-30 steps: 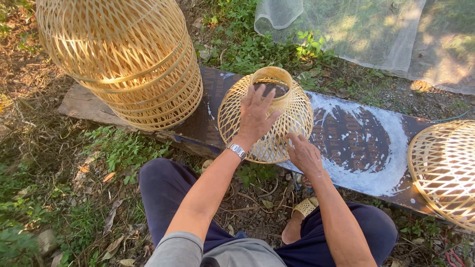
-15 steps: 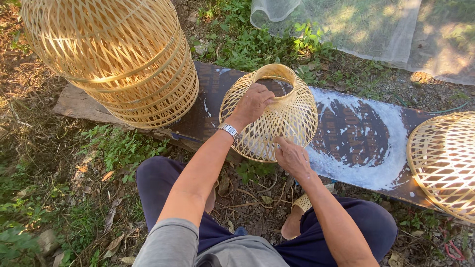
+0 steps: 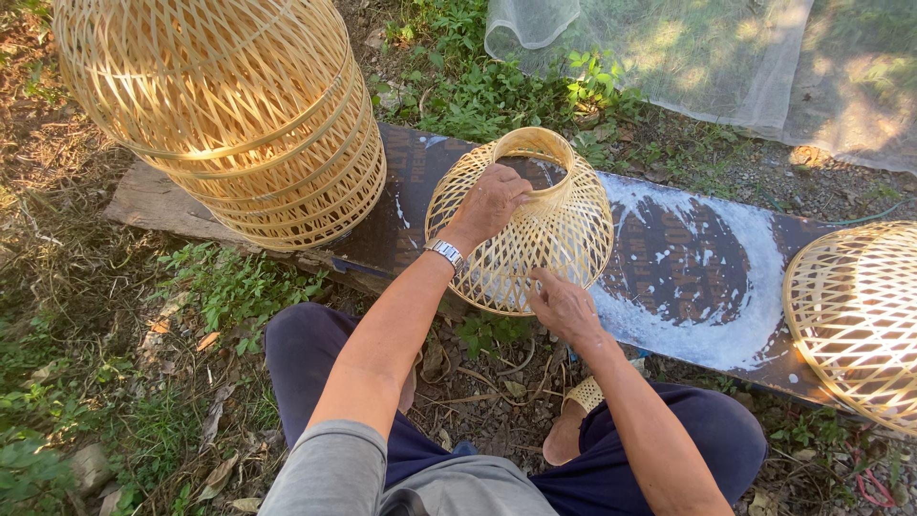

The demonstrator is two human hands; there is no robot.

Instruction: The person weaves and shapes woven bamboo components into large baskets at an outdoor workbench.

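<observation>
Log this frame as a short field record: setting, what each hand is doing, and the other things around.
Setting: outdoors, dark board on grass and dirt
Left hand: on the upper rim of the small woven basket, grip closed on the rim
Right hand: at the basket's lower edge, fingers touching the weave
Left of it: stack of large woven baskets
Right edge: another woven basket
Behind: pale netting

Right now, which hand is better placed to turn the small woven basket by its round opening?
The left hand: its fingers already rest on the top ring of the small woven basket. The right hand touches only the lower edge.
</observation>
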